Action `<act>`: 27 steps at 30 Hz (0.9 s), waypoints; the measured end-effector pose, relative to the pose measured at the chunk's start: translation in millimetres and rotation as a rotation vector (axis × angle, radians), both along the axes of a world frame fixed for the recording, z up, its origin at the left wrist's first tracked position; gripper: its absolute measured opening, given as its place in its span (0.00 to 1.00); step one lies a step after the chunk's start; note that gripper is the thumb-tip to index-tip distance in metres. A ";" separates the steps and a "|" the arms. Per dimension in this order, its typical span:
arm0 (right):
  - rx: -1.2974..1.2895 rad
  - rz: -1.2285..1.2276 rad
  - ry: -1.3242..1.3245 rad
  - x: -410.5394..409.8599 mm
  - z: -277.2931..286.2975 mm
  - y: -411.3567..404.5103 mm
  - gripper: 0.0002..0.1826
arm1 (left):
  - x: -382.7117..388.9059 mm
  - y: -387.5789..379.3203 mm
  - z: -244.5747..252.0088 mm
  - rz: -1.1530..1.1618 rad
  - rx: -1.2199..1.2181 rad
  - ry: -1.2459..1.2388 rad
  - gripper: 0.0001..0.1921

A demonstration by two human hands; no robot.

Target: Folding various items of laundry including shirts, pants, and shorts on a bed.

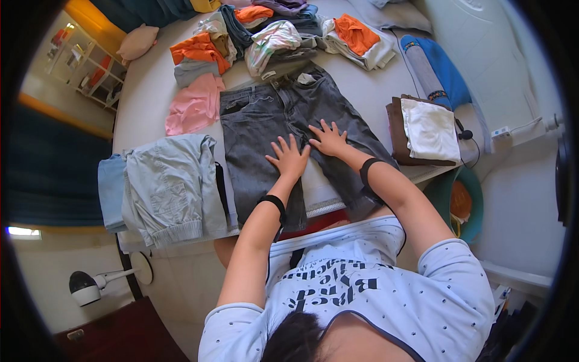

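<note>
Dark grey denim shorts [253, 120] lie spread out before me on a bed, waistband away from me and leg hems towards me. My left hand [289, 158] rests with spread fingers on the inner part of the left-hand leg. Over the top of the other leg, my right hand [329, 138] presses flat, fingers apart. Neither hand grips anything. White pocket lining [306, 78] shows near the waistband. A crumpled pink cloth [194, 104] lies just left of the shorts.
Pale grey-green cuffed trousers [167, 185] lie folded at left over light-blue denim [111, 192]. A white folded cloth [429, 129] tops brown fabric [396, 131] at right. Orange garments [199, 49] and others are heaped at the back. A teal bin [475, 203] stands beside the bed [371, 86].
</note>
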State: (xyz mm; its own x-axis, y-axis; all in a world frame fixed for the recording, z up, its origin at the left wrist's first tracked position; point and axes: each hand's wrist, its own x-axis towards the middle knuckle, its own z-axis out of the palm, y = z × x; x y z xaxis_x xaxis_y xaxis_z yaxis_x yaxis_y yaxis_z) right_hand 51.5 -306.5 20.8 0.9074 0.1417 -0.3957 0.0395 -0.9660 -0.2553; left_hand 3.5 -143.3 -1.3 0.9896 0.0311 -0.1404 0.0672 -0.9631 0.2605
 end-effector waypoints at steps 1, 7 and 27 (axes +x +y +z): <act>0.048 0.000 0.035 -6.2 4.1 -2.4 0.36 | -7.1 -3.3 6.7 -0.065 -0.030 0.065 0.40; -0.050 0.250 0.122 -73.5 9.9 -5.3 0.41 | -53.5 -1.5 -19.6 -0.198 0.085 -0.007 0.46; 0.566 -0.141 0.351 -92.2 -6.9 78.9 0.23 | -86.4 102.4 38.1 0.353 0.111 -0.057 0.32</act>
State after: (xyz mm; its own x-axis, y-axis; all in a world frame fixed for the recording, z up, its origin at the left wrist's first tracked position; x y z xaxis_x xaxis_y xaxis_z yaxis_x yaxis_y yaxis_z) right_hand -40.7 -227.6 13.9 0.7636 0.3037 -0.5699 -0.2545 -0.6696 -0.6978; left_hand -82.9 -40.9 36.8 0.9212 0.3840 -0.0620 0.3889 -0.9058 0.1684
